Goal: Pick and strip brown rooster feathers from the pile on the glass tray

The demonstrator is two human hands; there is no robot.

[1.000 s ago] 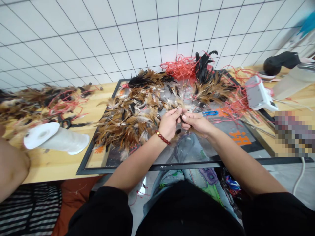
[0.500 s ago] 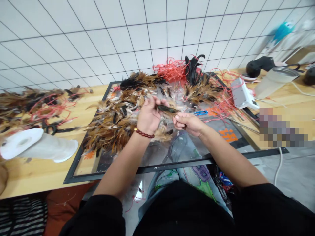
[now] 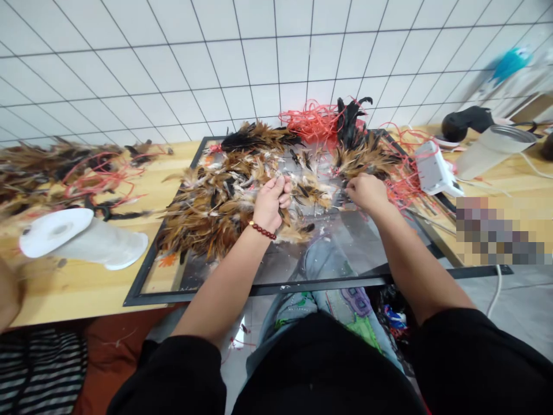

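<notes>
The step in hand appears to be sorting or gathering feathers by hand. The left hand has its fingers curled together with the thumb against them; whether a quill is caught inside cannot be made out. The right hand, back upward, bends its fingers down toward the panel; its fingertips are too hidden to tell whether they meet or grip anything. Loose brown-and-cream feathers lie between the hands, and a broad heap of long brown feathers fills the panel's left half. Feathers this light should be pinched at the bare quill, so the soft vanes stay uncreased, with slow wrists to avoid scattering the heap.

The clear panel in a thin black frame rests on a pale wooden counter, its front edge jutting past the counter's edge over the person's jeans. Near its back edge sit a tangle of red plastic strands and upright glossy black plumes. A white flanged spool lies beyond the panel's left edge; a white plastic box stands by its right edge. White tiles with dark joints rise behind, and another person's bare limb shows at far left.
</notes>
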